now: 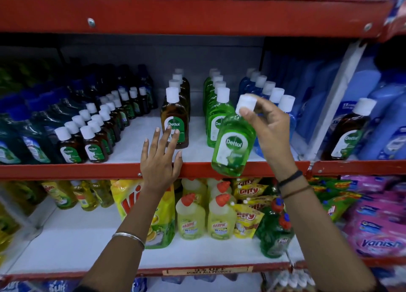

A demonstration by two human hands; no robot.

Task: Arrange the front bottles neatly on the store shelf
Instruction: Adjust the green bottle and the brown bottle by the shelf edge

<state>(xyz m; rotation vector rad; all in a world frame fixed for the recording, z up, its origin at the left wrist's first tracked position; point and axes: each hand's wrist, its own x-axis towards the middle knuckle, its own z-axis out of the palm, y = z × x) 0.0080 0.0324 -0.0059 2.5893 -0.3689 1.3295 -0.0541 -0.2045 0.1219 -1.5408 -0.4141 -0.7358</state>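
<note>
My right hand grips the white cap of a green Dettol bottle, which hangs tilted in front of the red shelf edge. Behind it a row of green Dettol bottles runs back on the white shelf. Left of that stands a row of brown Dettol bottles. My left hand is open with fingers spread, resting at the shelf edge just in front of the front brown bottle, fingertips near its label. A row of blue bottles runs back behind my right hand.
Several small brown Dettol bottles fill the shelf's left side beside dark refill pouches. A large brown Dettol bottle and blue bottles stand past a white divider. Below are yellow Harpic bottles and pink Vanish packs.
</note>
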